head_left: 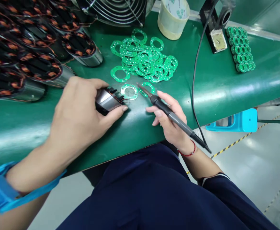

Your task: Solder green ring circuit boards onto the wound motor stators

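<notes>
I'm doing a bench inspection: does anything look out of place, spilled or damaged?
No spill or damage stands out. The green ring-shaped circuit boards look untidy, heaped loosely with strays around, while the green stack at right sits in neat rows. The soldering iron isn't misplaced: the right hand holds it.

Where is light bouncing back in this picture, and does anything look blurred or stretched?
Head view: glare whitens the green tabletop right of the black cable and at far left; head view: the metal part in the left hand shines; head view: the blue wrist strap, lower left, looks soft and perhaps stretched.
</notes>
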`<state>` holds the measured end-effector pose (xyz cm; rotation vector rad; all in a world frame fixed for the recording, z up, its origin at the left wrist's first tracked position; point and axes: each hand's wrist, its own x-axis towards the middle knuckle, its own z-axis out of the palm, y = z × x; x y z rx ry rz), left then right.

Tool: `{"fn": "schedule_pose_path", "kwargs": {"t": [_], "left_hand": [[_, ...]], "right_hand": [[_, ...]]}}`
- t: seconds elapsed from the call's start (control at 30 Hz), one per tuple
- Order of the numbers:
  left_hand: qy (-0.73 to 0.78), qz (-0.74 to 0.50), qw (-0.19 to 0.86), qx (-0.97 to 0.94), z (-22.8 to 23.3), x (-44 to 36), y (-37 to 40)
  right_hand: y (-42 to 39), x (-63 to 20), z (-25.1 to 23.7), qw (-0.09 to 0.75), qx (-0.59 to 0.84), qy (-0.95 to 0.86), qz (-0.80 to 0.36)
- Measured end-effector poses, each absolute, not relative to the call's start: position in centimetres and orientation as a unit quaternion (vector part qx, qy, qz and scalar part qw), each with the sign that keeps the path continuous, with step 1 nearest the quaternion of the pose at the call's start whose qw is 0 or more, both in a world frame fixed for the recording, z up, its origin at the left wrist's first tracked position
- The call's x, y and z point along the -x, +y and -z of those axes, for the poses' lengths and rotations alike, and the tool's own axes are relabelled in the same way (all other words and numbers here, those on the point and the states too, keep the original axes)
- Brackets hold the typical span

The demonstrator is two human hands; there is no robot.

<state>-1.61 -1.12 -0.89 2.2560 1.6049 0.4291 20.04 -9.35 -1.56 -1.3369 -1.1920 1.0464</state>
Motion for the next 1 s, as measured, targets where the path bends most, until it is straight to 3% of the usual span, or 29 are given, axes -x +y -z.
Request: {"fn": "schedule_pose_path", "kwargs": {"t": [0.27, 0.53, 0.87, 1.0], "left_hand": [[0.551, -0.295, 0.237, -0.744, 1.3, 2.2, -1.9], [0.433, -0.345, 0.528, -0.644, 0.2, 1.8, -2.2], [0.381, -0.322, 0.516, -0.697, 0.0, 2.8, -1.8], [0.379, -0.300, 0.455, -0.748, 0.7, 2.7, -1.7]], "right_hand": [[-7.1, -18.9, 1.2, 0.459, 0.572, -0.540, -0.413], [-6.5, -16.6, 0.7, 0.561, 0.530, -0.473, -0.426], [-6.8, -17.2, 0.3, 0.551, 0.533, -0.470, -0.437], [-6.4, -17.2, 1.0, 0.549, 0.529, -0.478, -0.436]]}}
